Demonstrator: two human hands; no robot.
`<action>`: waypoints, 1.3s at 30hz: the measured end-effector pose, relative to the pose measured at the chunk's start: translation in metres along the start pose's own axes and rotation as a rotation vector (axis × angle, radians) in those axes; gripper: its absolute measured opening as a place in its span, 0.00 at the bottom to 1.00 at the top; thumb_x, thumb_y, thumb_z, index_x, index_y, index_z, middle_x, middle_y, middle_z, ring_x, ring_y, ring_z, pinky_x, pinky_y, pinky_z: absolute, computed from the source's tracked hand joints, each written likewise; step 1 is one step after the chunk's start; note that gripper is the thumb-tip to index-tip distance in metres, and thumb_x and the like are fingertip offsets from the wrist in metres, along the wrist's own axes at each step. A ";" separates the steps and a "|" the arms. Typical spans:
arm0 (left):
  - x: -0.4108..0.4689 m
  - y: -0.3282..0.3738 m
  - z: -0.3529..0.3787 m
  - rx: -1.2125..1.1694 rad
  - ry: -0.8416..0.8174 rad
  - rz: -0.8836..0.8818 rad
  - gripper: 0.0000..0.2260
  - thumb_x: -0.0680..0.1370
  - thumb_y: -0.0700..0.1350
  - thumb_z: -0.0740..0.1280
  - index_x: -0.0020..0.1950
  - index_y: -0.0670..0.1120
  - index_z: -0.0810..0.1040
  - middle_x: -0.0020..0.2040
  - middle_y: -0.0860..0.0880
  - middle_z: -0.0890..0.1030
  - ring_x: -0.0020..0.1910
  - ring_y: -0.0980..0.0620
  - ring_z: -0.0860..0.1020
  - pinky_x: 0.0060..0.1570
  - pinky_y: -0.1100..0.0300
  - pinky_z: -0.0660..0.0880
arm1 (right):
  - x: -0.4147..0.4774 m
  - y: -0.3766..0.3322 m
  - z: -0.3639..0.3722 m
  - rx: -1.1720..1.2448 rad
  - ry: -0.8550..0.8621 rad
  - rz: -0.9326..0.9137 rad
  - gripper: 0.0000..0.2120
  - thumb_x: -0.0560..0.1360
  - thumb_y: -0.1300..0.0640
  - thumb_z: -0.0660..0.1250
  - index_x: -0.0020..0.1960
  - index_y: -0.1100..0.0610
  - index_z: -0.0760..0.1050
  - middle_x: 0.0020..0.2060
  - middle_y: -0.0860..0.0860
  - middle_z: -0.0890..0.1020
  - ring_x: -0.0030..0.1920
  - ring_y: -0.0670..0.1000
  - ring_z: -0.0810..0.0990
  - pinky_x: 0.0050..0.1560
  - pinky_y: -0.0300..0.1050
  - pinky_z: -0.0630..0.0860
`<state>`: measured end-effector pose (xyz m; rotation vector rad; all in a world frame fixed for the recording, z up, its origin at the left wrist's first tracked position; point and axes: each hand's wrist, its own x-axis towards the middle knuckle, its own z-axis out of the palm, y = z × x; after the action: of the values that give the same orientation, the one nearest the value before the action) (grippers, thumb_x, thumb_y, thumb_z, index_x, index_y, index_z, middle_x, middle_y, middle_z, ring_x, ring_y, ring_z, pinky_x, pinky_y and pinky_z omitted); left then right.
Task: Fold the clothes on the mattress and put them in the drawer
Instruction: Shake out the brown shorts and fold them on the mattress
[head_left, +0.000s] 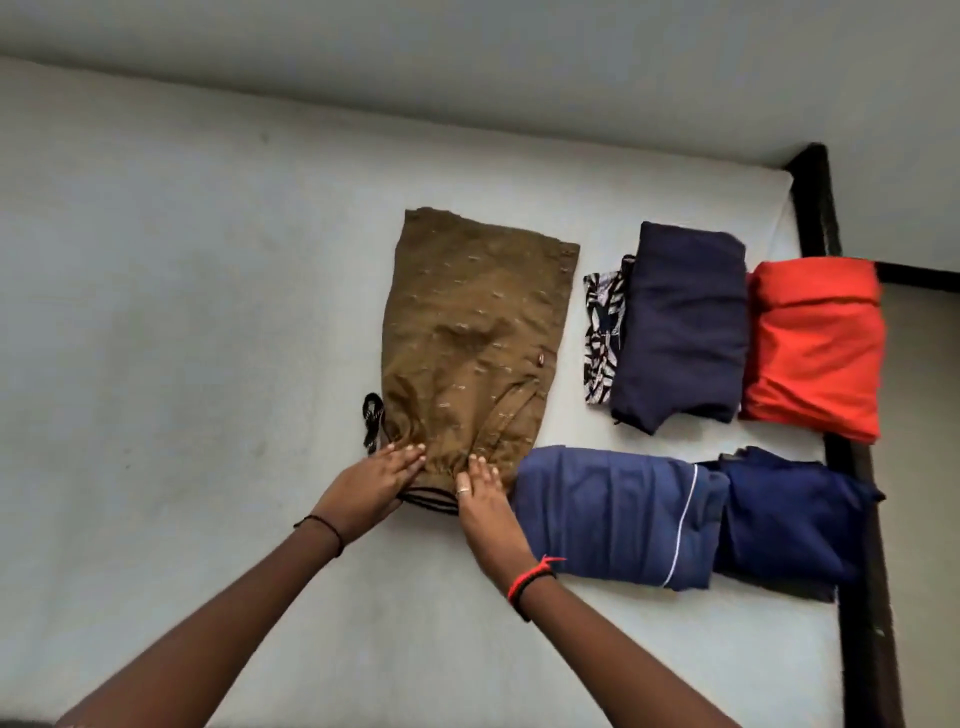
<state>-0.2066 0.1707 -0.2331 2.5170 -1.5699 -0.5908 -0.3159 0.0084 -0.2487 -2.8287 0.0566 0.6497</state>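
Brown shorts (467, 332) lie flat, folded lengthwise, on the pale mattress (182, 312), waistband towards me, with a black drawstring (372, 426) sticking out at the left. My left hand (369, 488) and my right hand (480, 493) both rest at the waistband, fingers on top of the cloth and thumbs hidden under its near edge. Folded clothes lie to the right: a dark navy piece (680, 327) over a patterned black-and-white one (602, 338), an orange-red one (815, 348), a blue one with white piping (613, 514), and a darker blue one (784, 519). No drawer is in view.
A black bed frame (815, 202) runs along the mattress's right edge, with floor beyond it. A pale wall (467, 62) stands behind the mattress. The orange-red piece overhangs the frame.
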 end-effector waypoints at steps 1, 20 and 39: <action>-0.008 0.004 0.000 -0.037 -0.024 -0.019 0.37 0.45 0.50 0.83 0.53 0.45 0.84 0.54 0.50 0.83 0.50 0.53 0.83 0.47 0.62 0.78 | -0.009 -0.006 -0.006 0.037 -0.031 0.018 0.27 0.63 0.69 0.48 0.53 0.63 0.80 0.52 0.63 0.82 0.53 0.58 0.82 0.53 0.49 0.79; 0.026 -0.047 -0.056 -1.084 0.121 -0.591 0.23 0.70 0.51 0.74 0.63 0.52 0.74 0.59 0.52 0.78 0.58 0.55 0.76 0.59 0.60 0.73 | 0.044 0.070 -0.096 1.045 -0.092 0.287 0.12 0.72 0.60 0.72 0.55 0.62 0.78 0.43 0.51 0.81 0.40 0.42 0.77 0.41 0.29 0.73; 0.040 -0.025 -0.010 0.167 0.318 -0.077 0.22 0.78 0.57 0.58 0.65 0.44 0.71 0.64 0.45 0.75 0.64 0.46 0.74 0.65 0.50 0.64 | 0.041 0.021 -0.052 -0.053 0.363 -0.169 0.30 0.72 0.53 0.64 0.71 0.65 0.63 0.70 0.60 0.67 0.72 0.58 0.63 0.71 0.56 0.60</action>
<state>-0.1667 0.1457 -0.2419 2.6350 -1.4643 -0.0590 -0.2588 -0.0238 -0.2260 -2.9236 -0.1376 0.1003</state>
